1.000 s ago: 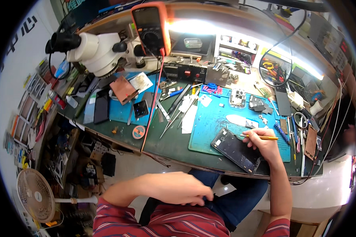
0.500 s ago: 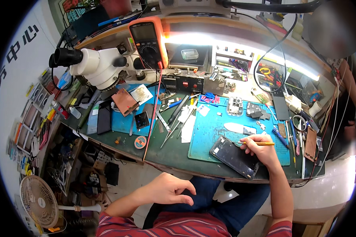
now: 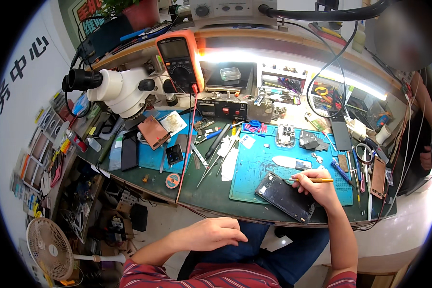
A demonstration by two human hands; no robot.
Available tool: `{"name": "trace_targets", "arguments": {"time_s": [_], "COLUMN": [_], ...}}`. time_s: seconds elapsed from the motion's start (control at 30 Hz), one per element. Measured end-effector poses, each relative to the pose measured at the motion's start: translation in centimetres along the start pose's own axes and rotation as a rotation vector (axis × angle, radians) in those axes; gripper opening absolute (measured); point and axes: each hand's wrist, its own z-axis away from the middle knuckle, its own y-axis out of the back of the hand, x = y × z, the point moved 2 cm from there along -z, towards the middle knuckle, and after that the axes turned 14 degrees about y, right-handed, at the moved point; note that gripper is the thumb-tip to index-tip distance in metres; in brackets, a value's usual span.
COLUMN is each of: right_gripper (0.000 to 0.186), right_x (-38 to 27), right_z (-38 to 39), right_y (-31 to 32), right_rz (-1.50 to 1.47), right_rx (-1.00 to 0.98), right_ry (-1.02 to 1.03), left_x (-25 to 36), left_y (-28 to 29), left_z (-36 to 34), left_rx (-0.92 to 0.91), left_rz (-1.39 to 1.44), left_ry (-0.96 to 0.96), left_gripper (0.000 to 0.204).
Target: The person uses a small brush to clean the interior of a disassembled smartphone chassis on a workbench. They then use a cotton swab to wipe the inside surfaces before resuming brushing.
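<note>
Left hand (image 3: 217, 234) has uncurled, empty and loose, leaving work to the right hand (image 3: 317, 186), its grip pinched round a slim yellow-handled tool (image 3: 324, 180). At its eight o'clock lies a black rectangular phone body (image 3: 282, 197)

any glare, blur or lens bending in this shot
Head view: strip light glares white under the shelf; head view: a grey round shape at upper right is blurred; head view: the green bench bows along its front edge; head view: the dark phone looks fairly sharp.
</note>
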Motion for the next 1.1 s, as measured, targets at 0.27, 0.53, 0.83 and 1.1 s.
{"name": "trace_targets", "arguments": {"time_s": [0.27,0.53,0.83,1.1], "right_gripper": [0.024,0.028,0.022,0.023], "right_x": [-0.2,-0.8,-1.1,-1.2], "right_z": [-0.3,-2.0,-1.8,-1.7], "right_y": [0.1,0.7,0.5,0.6], "right_rz": [-0.009,0.139,0.223,0.232], "right_rx": [-0.026,-0.164,-0.147,-0.14], "right_ry": [-0.001,-0.017,0.072,0.106], "left_x": [0.1,-2.2,-3.0,-2.1], "left_y": [1.2,1.4,0.6,1.0], "left_z": [-1.9,-5.8,-5.3,-6.1], "left_rx": [0.275,0.655,0.813,0.863], "left_rz": [-0.044,-0.145,-0.196,-0.324], "left_ry": [-0.144,-0.034,0.066,0.025], "left_gripper": [0.035,0.031,0.032,0.039]}}
